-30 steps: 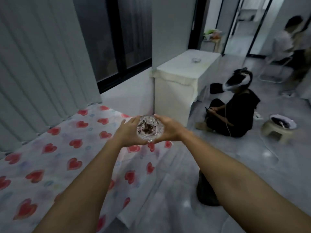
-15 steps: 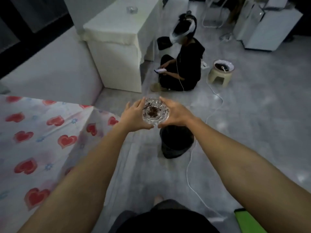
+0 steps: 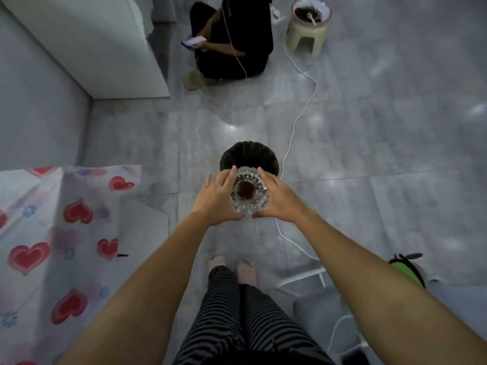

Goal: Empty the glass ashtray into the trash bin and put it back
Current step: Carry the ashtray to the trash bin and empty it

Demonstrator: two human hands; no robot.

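A cut-glass ashtray (image 3: 249,193) with dark ash in its middle is held level between both hands. My left hand (image 3: 214,198) presses its left side and my right hand (image 3: 279,199) its right side. Just beyond the ashtray, on the grey floor, stands a dark round trash bin (image 3: 249,157); its near rim is hidden behind the ashtray and my fingers. The ashtray hangs above the bin's near edge.
A table with a heart-print cloth (image 3: 52,246) is at the left. A white cable (image 3: 300,114) runs across the floor right of the bin. A person in black (image 3: 232,40) sits on the floor ahead beside a white cabinet (image 3: 87,40) and a small stool (image 3: 308,27).
My view has tilted down and I have stepped toward the bin. The ashtray, held in both hands throughout, has moved away from the table to just above the bin's near rim.
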